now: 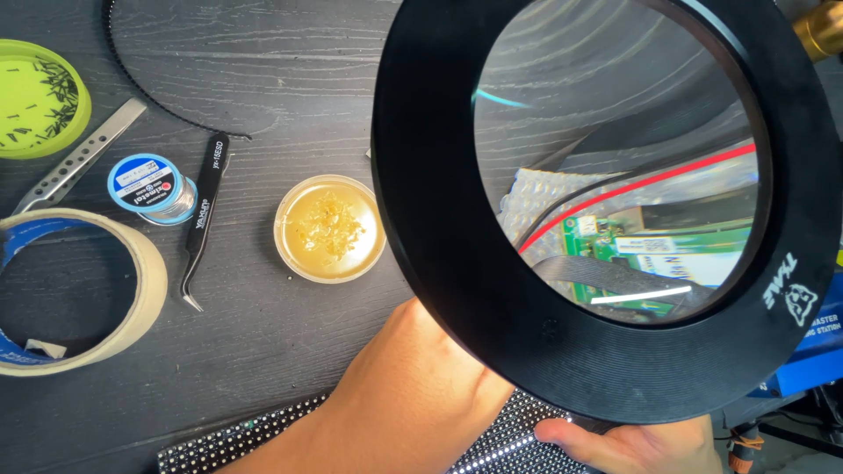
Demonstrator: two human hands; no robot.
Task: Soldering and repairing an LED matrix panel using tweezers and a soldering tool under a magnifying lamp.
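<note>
Head view shows me both hands (413, 395) (632, 443) under the magnifier (606, 202), fingers (562, 432) pressed flat on the LED panel (509, 443) lying on the table (263, 351), apparently steadying it; tweezers (204, 219) wait nearby.

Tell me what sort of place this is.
Probably an electronics repair or soldering bench: a big black ring magnifier over a green circuit board, a solder spool, black tweezers and a flux tin on the dark table.

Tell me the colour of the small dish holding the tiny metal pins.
Lime green dish, in the head view.
</note>
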